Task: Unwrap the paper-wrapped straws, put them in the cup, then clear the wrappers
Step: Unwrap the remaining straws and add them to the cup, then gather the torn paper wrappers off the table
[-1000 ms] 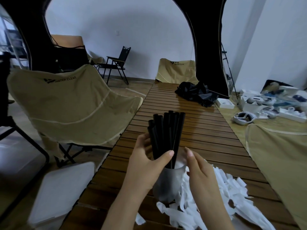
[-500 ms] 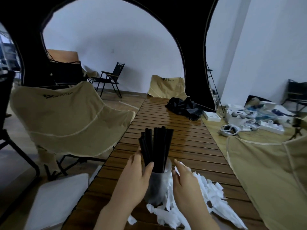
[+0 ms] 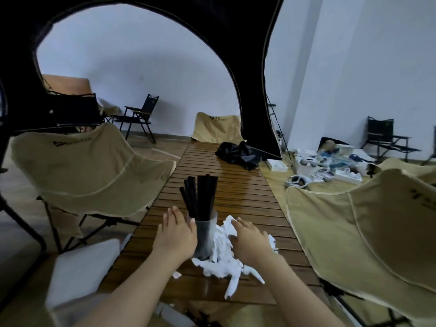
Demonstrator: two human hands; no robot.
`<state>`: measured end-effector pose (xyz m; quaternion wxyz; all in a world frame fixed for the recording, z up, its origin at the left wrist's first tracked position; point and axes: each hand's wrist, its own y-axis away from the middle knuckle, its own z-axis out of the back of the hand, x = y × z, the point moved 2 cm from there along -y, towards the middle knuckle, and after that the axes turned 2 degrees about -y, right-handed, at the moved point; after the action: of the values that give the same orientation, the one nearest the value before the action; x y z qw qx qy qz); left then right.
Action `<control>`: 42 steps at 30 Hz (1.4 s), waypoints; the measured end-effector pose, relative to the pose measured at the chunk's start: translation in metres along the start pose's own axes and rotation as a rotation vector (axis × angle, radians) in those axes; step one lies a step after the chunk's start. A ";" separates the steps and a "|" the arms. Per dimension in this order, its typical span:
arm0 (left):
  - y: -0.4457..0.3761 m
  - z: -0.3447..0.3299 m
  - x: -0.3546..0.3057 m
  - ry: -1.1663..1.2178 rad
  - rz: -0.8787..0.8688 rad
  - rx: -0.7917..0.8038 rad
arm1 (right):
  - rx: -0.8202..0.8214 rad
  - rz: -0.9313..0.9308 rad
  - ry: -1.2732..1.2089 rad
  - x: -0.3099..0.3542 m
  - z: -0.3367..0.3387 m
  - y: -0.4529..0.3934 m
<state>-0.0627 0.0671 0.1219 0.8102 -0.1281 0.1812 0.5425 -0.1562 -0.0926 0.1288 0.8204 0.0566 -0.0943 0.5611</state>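
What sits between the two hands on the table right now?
In the head view, the grey cup holding black straws stands between the left hand and right hand, with part of the white paper wrapper pile beside it.

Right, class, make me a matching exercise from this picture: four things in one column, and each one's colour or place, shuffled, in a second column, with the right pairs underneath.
Things:
1. straws
2. wrappers
3. left hand
4. black bag

Places and colours:
A. white, heaped on the table to the right of the cup
B. at the far end of the table
C. black, standing upright in the cup
D. open, beside the cup on its left

Pairs: 1-C, 2-A, 3-D, 4-B
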 end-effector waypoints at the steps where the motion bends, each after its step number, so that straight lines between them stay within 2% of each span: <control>1: 0.007 0.005 0.002 -0.084 -0.040 -0.013 | 0.012 0.004 0.019 0.000 0.004 0.004; 3: 0.019 0.016 0.006 -0.237 -0.117 -0.016 | 0.029 0.007 0.038 0.001 0.011 0.015; 6: 0.035 0.026 0.007 -0.337 -0.159 0.028 | 0.041 0.003 0.049 0.001 0.015 0.031; 10: 0.044 0.022 0.008 -0.367 -0.192 0.089 | 0.035 0.026 0.067 0.002 0.016 0.041; 14: 0.042 0.006 0.011 -0.307 -0.235 0.131 | 0.016 -0.002 -0.130 0.005 0.004 0.028; 18: 0.024 -0.011 0.014 -0.243 -0.264 0.042 | -0.067 0.027 -0.376 0.016 -0.007 -0.006; 21: 0.007 -0.019 0.019 -0.179 -0.299 -0.067 | -0.117 0.101 -0.447 0.030 -0.012 -0.041; 25: -0.011 -0.025 0.029 -0.094 -0.359 -0.160 | -0.076 0.081 -0.314 0.045 -0.034 -0.085; 30: -0.033 -0.030 0.049 -0.037 -0.364 -0.201 | -0.051 0.056 -0.274 0.051 -0.041 -0.118; 36: -0.064 -0.035 0.072 -0.107 -0.415 -0.167 | -0.103 0.125 -0.280 0.067 -0.044 -0.158; 39: -0.074 -0.044 0.088 -0.113 -0.346 -0.167 | -0.106 0.155 -0.274 0.073 -0.041 -0.172; 42: -0.075 -0.059 0.102 -0.129 -0.291 -0.080 | -0.151 0.157 -0.264 0.071 -0.040 -0.185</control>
<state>0.0328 0.0997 0.0256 0.8843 -0.1502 0.0867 0.4334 0.0453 -0.0874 0.1072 0.7565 0.0605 -0.2473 0.6023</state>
